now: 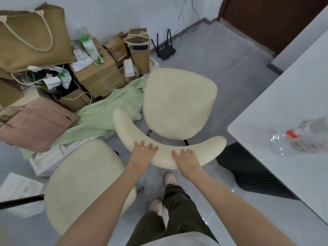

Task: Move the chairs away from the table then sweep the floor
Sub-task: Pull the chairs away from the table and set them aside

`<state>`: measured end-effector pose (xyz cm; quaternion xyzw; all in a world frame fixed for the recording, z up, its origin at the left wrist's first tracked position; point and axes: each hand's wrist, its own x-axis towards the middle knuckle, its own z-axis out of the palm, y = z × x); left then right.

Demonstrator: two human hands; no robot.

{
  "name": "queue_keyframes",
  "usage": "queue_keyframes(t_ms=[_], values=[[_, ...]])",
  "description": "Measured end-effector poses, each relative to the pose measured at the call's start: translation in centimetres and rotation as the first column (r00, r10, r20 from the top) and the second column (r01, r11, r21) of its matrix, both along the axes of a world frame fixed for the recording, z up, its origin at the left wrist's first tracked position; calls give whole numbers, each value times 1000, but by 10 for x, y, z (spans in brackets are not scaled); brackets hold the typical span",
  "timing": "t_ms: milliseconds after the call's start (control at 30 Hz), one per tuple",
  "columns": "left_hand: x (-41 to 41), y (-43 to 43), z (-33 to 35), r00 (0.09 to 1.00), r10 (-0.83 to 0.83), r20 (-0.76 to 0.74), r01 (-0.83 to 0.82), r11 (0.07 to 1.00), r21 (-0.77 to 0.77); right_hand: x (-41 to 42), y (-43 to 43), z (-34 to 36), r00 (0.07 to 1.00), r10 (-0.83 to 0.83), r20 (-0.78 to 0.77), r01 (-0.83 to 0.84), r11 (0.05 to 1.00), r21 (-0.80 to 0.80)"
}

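Cream nubby fabric covers the chair point(179, 103): rounded seat, crescent backrest point(163, 157), dark legs. It stands on the grey tiled floor point(221, 55), left of the pale smooth tabletop point(284, 107) and apart from it. Left hand point(143, 151) and right hand point(186, 158) rest on the backrest's near edge, fingers slightly spread and laid over its top; thumbs hidden. Second chair point(83, 178), same fabric, sits near left. White bottle point(91, 49) with green cap reads "100%"; it lies on a cardboard box point(99, 75) far left. Beside the box: woven jute bag point(32, 38), crumpled green cloth point(106, 110). Clear plastic bottle point(300, 139), orange-marked label blurred, lies on the tabletop.
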<state>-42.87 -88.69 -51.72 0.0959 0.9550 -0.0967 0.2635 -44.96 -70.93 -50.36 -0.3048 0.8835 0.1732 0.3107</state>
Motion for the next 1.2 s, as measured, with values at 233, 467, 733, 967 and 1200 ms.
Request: queue_keyframes(t_ms=[233,467,733,967,1200], values=[[73,4,-3,999,-35,-16,35,999,7,77,6,-2,999,-43,-10,43,999,-4],[128,11,-5,997,-79,-8,78,997,-24,140,19,-2,996,-84,-15,83,996,-24],[186,40,0,998,-63,4,63,997,36,205,48,-2,992,-116,-42,115,992,-45],[253,64,10,992,-126,-32,126,992,-2,274,70,5,989,-142,-30,140,988,-62],[302,64,22,968,-250,-30,249,968,-24,341,72,10,975,-217,-39,214,975,-68]])
